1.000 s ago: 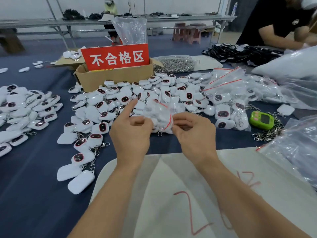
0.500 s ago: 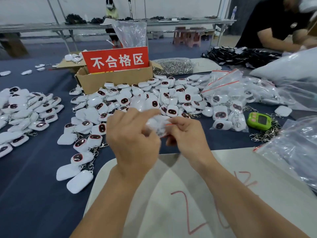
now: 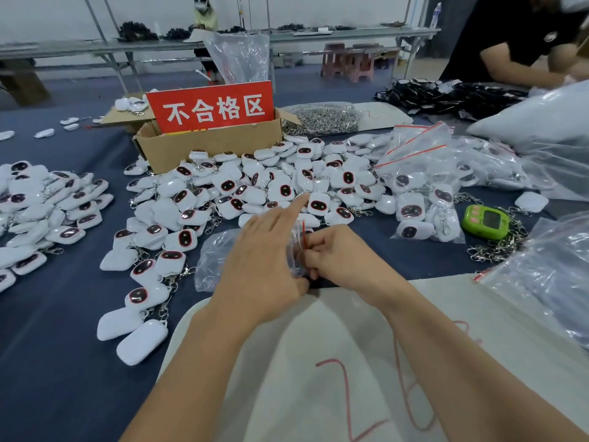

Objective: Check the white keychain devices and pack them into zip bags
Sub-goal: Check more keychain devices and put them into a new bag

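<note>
A clear zip bag with a red zip line lies low over the blue table, between my hands. My left hand lies over the bag and grips it, with the index finger pointing forward. My right hand pinches the bag's red zip edge. What the bag holds is hidden under my hands. Just beyond them is a big heap of white keychain devices with dark oval faces. A second heap of devices lies at the left.
A cardboard box with a red sign stands behind the heap. Filled zip bags, a green device and loose chains lie to the right. A white sheet lies under my forearms. Another person works at far right.
Both hands have come down and nearer with the bag, from above the heap to just over the table. My left hand now covers the bag, index finger stretched out.
</note>
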Demonstrator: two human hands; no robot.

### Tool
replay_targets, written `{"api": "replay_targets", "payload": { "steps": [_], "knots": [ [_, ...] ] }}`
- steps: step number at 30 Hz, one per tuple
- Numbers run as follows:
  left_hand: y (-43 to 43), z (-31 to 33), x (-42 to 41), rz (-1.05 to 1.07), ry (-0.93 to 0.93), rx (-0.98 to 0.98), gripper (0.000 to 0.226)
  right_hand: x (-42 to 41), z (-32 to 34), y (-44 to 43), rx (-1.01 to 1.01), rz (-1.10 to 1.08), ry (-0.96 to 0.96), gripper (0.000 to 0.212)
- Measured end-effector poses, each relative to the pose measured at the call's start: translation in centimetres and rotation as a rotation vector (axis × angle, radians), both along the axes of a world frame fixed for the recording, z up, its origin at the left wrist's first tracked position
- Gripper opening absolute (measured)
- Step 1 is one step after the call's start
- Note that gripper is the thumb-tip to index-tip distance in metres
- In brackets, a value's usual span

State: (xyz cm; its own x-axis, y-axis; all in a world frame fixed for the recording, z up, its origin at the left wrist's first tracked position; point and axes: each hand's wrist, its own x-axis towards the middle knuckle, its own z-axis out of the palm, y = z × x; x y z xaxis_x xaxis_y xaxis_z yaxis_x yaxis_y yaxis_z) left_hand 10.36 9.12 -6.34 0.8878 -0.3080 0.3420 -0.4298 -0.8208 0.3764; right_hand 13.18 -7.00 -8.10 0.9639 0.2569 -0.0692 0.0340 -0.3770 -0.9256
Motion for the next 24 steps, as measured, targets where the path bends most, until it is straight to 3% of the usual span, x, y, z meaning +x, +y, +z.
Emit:
{"api": "replay_targets", "payload": {
  "steps": [5,7,9,11,13,16,20,24],
  "knots": [
    [1.9,0.5,0.4,-0.045,0.179,-0.008,0.126,0.5,0.1,0.0,-0.029,0.021,0.031,0.017],
    [2.1,0.8,0.3,0.031,0.111,-0.061,0.113,0.6,0.1,0.1,0.070,-0.106,-0.009,0.015],
    [2.3,0.8,0.4,0.136,-0.048,-0.052,0.093,1.2,-0.1,-0.7,0.090,-0.353,-0.167,0.017],
    [2.7,0.5,0.8,0.232,-0.202,0.032,0.081,1.8,-0.3,-2.0,-0.163,-0.436,-0.347,0.043],
    [3.1,0.1,1.2,0.294,-0.228,0.101,0.082,2.2,-0.8,-2.5,-0.461,-0.282,-0.362,0.061],
    [3.5,0.0,1.5,0.319,-0.068,0.063,0.087,2.2,-1.6,-2.5,-0.671,-0.158,-0.325,0.058],
    [4.5,0.0,1.5,0.285,0.193,-0.006,0.107,2.0,-1.4,-3.1,-0.626,-0.245,-0.331,0.041],
    [4.9,1.2,1.3,0.203,0.266,-0.083,0.127,1.8,-1.2,-3.6,-0.550,-0.281,-0.263,0.033]
  ]
}}
